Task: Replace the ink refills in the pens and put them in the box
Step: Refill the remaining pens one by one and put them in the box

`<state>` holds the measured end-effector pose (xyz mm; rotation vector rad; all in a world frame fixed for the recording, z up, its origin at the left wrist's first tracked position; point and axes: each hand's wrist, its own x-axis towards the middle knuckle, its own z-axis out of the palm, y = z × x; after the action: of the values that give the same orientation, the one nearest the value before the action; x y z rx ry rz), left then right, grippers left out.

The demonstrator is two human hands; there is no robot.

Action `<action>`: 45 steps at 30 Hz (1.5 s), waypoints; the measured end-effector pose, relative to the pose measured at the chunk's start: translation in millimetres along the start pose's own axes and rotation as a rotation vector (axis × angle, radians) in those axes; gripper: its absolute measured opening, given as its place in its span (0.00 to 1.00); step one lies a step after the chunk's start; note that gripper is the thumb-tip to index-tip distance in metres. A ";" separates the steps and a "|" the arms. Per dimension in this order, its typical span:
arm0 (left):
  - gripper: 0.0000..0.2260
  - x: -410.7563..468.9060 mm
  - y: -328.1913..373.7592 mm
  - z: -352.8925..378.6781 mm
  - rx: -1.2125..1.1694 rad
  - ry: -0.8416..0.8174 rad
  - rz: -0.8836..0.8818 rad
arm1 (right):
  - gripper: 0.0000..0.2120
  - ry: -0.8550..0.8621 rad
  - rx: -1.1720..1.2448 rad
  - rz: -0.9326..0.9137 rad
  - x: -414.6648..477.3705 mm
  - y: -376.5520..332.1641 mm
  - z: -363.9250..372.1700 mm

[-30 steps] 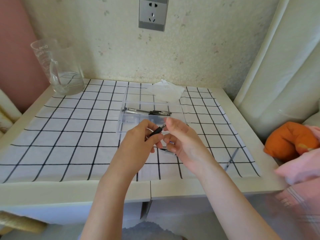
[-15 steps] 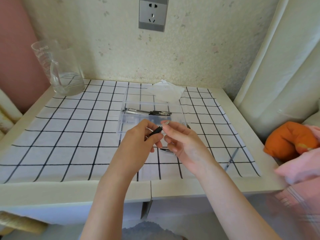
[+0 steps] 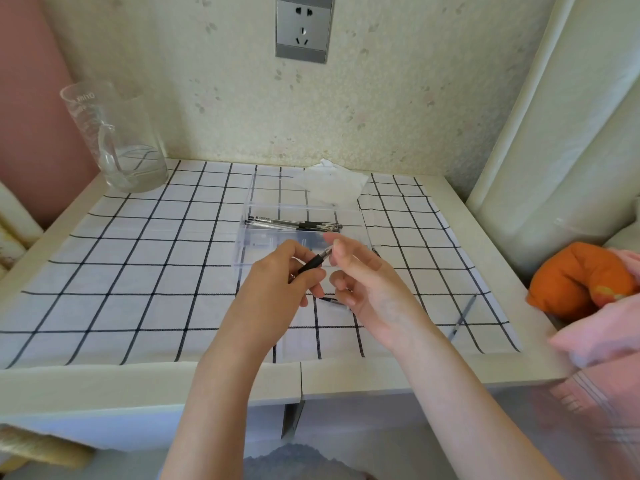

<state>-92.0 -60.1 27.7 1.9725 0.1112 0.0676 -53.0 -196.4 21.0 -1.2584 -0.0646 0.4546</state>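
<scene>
Left hand (image 3: 277,287) fingers curled round black pen (image 3: 311,264), right hand (image 3: 372,289) fingers pinching its tip, clear box (image 3: 242,252) just behind

pen (image 3: 313,263) rear: hidden in left hand (image 3: 277,282) | pink cloth (image 3: 606,341): blurred, cut off

Black pens (image 3: 294,223) lie in the clear plastic box (image 3: 242,244) mid-tabletop (image 3: 138,271); a glass jug (image 3: 117,143) stands back left, a thin refill (image 3: 462,317) front right.

White tablecloth (image 3: 145,271), black grid lines. Orange cushion (image 3: 578,282). Grey wall socket (image 3: 302,27). Black pen grip (image 3: 311,264).
</scene>
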 end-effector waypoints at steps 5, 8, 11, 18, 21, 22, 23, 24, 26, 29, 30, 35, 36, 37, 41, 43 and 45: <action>0.01 0.2 0.0 1.5 0.022 -0.020 0.000 | 0.08 0.023 -0.016 0.015 1.6 2.0 0.5; 0.01 0.1 0.1 1.6 0.022 -0.021 -0.001 | 0.13 -0.003 0.014 0.025 2.5 3.1 0.1; 0.01 0.0 -0.1 0.0 0.000 -0.003 -0.007 | 0.14 0.007 0.059 0.020 2.6 4.6 -1.5; 0.02 -1.7 -0.7 -2.1 -0.036 0.020 -0.019 | 0.04 0.270 -0.742 -0.173 -2.1 10.8 -30.0; 0.03 -1.0 -0.6 -1.3 -0.033 0.018 -0.028 | 0.03 0.307 -1.135 -0.222 -7.2 25.4 -36.2; 0.04 -0.8 -0.5 -0.7 -0.027 0.016 -0.031 | 0.04 0.294 -1.195 -0.220 -8.6 29.2 -35.9; 0.04 -0.5 -0.6 -0.3 -0.022 0.013 -0.033 | 0.05 0.278 -1.235 -0.212 -10.0 32.0 -35.1; 0.04 -0.5 -0.4 -0.1 -0.020 0.011 -0.035 | 0.06 0.263 -1.265 -0.198 -10.2 34.7 -34.9; 0.04 -1.2 0.0 -0.5 -0.019 0.003 -0.039 | 0.07 0.257 -1.252 -0.190 -9.8 36.4 -32.6; 0.04 -2.0 0.0 -1.6 -0.021 -0.004 -0.033 | 0.04 0.299 -0.865 -0.266 -8.4 27.9 -24.3; 0.03 -2.0 -0.2 -2.0 -0.020 -0.003 -0.033 | 0.05 0.301 -0.700 -0.262 -7.7 22.6 -21.2; 0.04 -1.7 0.7 0.5 -0.001 -0.024 -0.028 | 0.09 0.115 -0.237 -0.098 -5.5 6.0 -2.1; 0.04 -1.9 1.3 0.7 -0.005 -0.027 -0.025 | 0.09 0.100 -0.187 -0.098 -4.3 6.2 1.1; 0.04 -2.1 1.3 0.4 -0.009 -0.027 -0.022 | 0.10 0.098 -0.147 -0.096 -2.9 7.1 3.4; 0.04 -1.6 0.4 0.0 -0.025 -0.029 -0.028 | 0.16 0.175 -0.143 -0.067 0.3 12.1 4.8; 0.05 -1.5 1.2 1.0 -0.036 -0.030 -0.030 | 0.18 0.201 -0.144 -0.038 0.1 14.0 3.3; 0.04 -1.4 1.4 -0.5 -0.046 -0.010 -0.026 | 0.18 0.226 -0.186 -0.025 -0.9 13.7 -1.3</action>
<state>-93.4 -60.3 29.2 1.9252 0.1276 0.0435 -57.4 -194.7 8.0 -1.4834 0.0702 0.2867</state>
